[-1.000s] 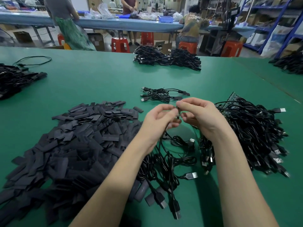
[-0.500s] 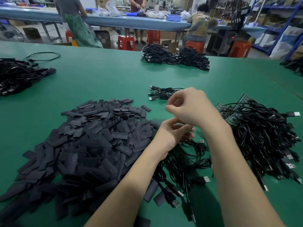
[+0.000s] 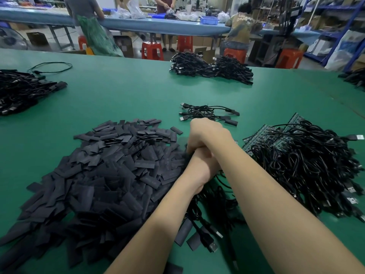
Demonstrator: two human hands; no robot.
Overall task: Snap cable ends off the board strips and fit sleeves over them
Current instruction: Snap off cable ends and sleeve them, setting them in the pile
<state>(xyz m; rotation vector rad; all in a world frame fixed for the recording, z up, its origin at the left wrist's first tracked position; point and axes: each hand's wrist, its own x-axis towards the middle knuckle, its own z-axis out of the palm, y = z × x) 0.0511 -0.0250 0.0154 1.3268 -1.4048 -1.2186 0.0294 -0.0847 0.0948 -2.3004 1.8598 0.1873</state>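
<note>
A big heap of flat black sleeves [image 3: 110, 175] covers the left of the green table. On the right, a tangle of black USB cables [image 3: 308, 171] lies over green board strips [image 3: 262, 133]. My right hand [image 3: 209, 133] reaches across to the heap's right edge, knuckles up, its fingertips down among the sleeves and hidden. Under my right wrist lies my left hand [image 3: 199, 171], fingers curled round a black cable [image 3: 199, 212] that trails toward me. How the cable's end sits in that hand is hidden.
A few finished cables [image 3: 209, 113] lie just beyond my hands. More cable piles sit at the far centre [image 3: 211, 68] and far left [image 3: 21, 89]. Loose cables and sleeves lie near the front edge [image 3: 205, 238]. People work at a blue bench [image 3: 138, 24] behind.
My hands were together pinching a cable end. The right hand has let go and swung left and down to the sleeve heap, crossing over the left hand, which lowered with the cable.
</note>
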